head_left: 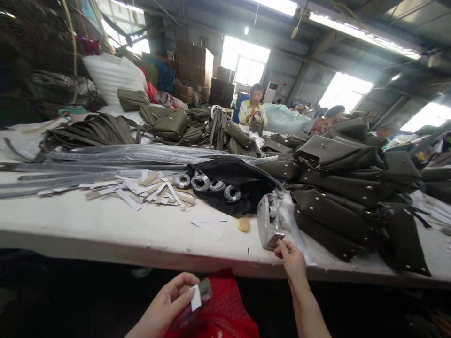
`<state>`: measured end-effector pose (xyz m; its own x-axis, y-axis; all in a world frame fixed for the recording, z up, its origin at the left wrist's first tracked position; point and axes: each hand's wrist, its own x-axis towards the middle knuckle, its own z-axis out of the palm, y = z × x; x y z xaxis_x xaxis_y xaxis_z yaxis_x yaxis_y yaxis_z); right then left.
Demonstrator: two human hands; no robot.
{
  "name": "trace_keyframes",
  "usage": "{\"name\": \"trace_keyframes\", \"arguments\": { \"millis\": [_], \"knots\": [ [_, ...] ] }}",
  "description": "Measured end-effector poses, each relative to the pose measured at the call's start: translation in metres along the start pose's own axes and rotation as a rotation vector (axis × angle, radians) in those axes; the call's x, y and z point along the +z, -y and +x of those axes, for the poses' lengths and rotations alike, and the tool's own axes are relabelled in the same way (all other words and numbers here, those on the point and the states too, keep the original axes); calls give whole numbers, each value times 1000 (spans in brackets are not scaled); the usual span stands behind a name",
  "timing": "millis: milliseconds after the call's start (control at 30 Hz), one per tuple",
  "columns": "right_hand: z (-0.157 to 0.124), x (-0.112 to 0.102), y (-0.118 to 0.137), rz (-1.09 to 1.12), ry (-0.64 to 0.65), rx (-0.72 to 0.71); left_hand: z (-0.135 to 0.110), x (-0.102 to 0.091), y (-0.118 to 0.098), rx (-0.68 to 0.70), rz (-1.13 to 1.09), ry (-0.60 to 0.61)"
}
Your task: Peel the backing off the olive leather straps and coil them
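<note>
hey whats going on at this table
A person's left hand holds a small olive piece with a white slip against it, in front of the table. The right hand has its fingertips at the front of what looks like a tape dispenser; whether they grip tape is unclear. Paper strips lie loose to the left, and olive bags are piled on the right.

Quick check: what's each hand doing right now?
Left hand: closed, holding an olive piece with a white strip.
Right hand: fingers pinched at the tape dispenser; whether they hold tape can't be told.
</note>
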<state>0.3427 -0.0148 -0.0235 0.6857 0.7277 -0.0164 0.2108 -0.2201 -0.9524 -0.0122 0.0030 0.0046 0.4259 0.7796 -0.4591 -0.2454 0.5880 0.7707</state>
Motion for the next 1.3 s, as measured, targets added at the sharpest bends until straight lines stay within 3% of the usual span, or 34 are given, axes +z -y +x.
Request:
{"name": "trace_keyframes", "arguments": {
  "millis": [133,267,333,433,533,667,767,900,1133,1300],
  "knots": [
    [3,-2,-8,14,5,68,2,-8,-2,51,6,-14],
    [-19,11,-8,-102,82,129,2,-13,-3,88,28,-41],
    [-43,30,4,-141,213,68,3,-13,-2,127,51,-70],
    [-86,68,34,-65,520,-38,2,-10,-1,226,141,-113],
    [-119,103,68,53,781,-31,-4,-9,-4,367,341,-180],
    [-139,130,91,143,996,17,-20,-11,-14,506,616,-327],
    [-143,142,93,128,1041,52,-29,-12,-18,550,676,-395],
    [-143,151,88,93,1030,118,-31,-13,-18,580,662,-400],
    [-140,152,82,177,1109,143,-25,-9,-18,573,686,-452],
    [-147,161,77,294,1113,172,-22,-12,-17,758,760,-486]
  ]
}}
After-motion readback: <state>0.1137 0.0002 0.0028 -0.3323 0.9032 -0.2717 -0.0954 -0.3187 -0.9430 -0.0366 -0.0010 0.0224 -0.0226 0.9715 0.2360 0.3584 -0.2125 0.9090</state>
